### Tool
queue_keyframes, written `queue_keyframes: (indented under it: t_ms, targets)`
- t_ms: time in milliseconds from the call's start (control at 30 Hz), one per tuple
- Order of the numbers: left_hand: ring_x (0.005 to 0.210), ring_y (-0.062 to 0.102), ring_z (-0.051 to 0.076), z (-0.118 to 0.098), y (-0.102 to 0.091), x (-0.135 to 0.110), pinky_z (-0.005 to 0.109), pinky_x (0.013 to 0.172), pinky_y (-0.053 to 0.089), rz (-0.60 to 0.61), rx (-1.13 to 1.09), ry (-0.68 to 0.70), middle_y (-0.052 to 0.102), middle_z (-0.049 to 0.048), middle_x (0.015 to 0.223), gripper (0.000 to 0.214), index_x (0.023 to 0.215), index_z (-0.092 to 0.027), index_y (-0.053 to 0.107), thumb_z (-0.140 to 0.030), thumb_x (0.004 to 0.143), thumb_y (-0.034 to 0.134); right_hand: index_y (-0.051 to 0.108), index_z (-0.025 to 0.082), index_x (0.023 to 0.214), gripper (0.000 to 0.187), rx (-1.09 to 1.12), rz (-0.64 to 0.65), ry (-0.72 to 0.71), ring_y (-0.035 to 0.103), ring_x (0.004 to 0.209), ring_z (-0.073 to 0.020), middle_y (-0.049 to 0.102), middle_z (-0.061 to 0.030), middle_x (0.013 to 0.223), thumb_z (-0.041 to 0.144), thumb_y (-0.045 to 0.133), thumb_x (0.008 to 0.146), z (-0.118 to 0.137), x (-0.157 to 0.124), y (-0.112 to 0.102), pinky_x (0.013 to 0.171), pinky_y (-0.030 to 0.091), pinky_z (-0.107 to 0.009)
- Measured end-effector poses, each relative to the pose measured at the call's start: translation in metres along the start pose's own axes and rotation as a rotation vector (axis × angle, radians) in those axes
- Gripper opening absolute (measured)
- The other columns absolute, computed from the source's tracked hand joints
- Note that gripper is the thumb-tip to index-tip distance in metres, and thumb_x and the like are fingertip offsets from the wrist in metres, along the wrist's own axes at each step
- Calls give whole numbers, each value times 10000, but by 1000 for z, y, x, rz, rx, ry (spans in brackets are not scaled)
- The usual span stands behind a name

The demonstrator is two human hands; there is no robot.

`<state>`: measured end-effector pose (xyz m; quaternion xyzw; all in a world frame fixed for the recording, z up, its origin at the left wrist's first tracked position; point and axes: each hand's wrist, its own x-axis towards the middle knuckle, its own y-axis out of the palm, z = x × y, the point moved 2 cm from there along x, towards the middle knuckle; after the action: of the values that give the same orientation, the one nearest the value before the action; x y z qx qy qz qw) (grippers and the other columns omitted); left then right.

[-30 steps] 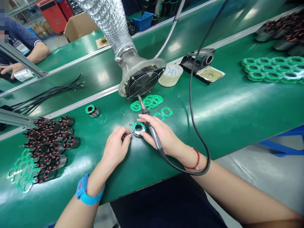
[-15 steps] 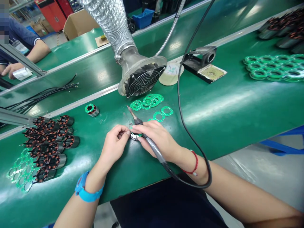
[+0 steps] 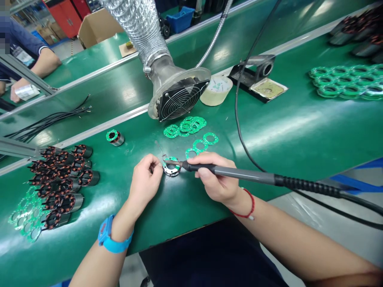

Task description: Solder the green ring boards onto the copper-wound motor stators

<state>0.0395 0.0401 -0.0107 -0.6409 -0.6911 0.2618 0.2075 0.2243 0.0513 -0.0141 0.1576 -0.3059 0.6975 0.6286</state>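
Note:
My right hand (image 3: 220,175) grips a soldering iron (image 3: 243,173) lying nearly level, its tip pointing left onto a green ring-shaped circuit board (image 3: 175,160). That board sits on a round motor stator (image 3: 172,174) on the bench. At the left edge of the ring, my left hand (image 3: 145,175) is closed in a pinch; what its fingertips hold is too small to make out. Just beyond the hands lie loose green ring boards (image 3: 200,145) and an overlapping pile of them (image 3: 186,126).
A fume extractor hood (image 3: 181,99) hangs over the bench behind the boards. An iron stand (image 3: 254,73) is at the back right. Stators (image 3: 64,179) crowd the left, and one board-topped stator (image 3: 115,137) stands apart. Panels of ring boards (image 3: 344,81) lie far right. Another person's arm (image 3: 44,63) is across the bench.
My right hand has turned the soldering iron from tip up and away to tip on the ring board. The cord swung right. My left hand has barely moved.

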Motion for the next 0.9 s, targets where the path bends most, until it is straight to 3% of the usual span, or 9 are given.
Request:
queue_keyframes:
  t_ms: [300, 433, 533, 667, 800, 900]
  targets:
    - [556, 415, 106, -5, 2, -2, 235, 568, 321, -48, 119, 38, 428, -51, 595, 137, 658, -201, 418, -146, 778, 454, 629, 213, 888, 174, -6, 22, -27, 678, 680, -176, 716, -38, 770, 315, 488, 895, 2, 1, 0, 644, 554, -349]
    - [564, 419, 113, -6, 2, -3, 241, 576, 325, -63, 174, 64, 434, -45, 606, 148, 654, -206, 406, -137, 778, 449, 589, 222, 1082, 206, -15, 53, 20, 695, 818, -186, 727, -48, 915, 271, 507, 900, 1, 2, 3, 732, 558, -349]
    - [584, 431, 121, -7, 3, -3, 248, 592, 331, -79, 213, 95, 437, -40, 615, 155, 649, -209, 393, -128, 771, 444, 450, 240, 1294, 372, -69, 199, 37, 661, 989, -183, 720, -49, 1037, 198, 456, 925, -3, 4, 10, 856, 524, -367]
    - [608, 443, 124, -8, 3, -3, 252, 610, 337, -86, 217, 125, 431, -37, 622, 167, 642, -208, 376, -131, 775, 442, 452, 227, 1294, 463, -245, 472, -47, 544, 1166, -229, 627, -85, 1231, 101, 469, 849, -8, 4, 22, 947, 454, -436]
    - [598, 463, 119, -2, -2, -2, 248, 599, 360, 18, 88, -14, 486, -42, 651, 76, 756, -205, 455, -221, 829, 464, 407, 212, 1324, 559, -292, 509, -47, 552, 1064, -227, 616, -93, 1174, 49, 453, 791, -12, 4, 24, 897, 470, -425]
    - [619, 493, 121, 3, -7, -2, 248, 605, 388, 215, -31, -53, 537, -33, 694, 147, 860, -197, 507, -344, 847, 506, 387, 205, 1333, 508, -335, 437, -54, 548, 949, -244, 633, -99, 1074, 157, 518, 844, -13, 4, 22, 852, 481, -446]
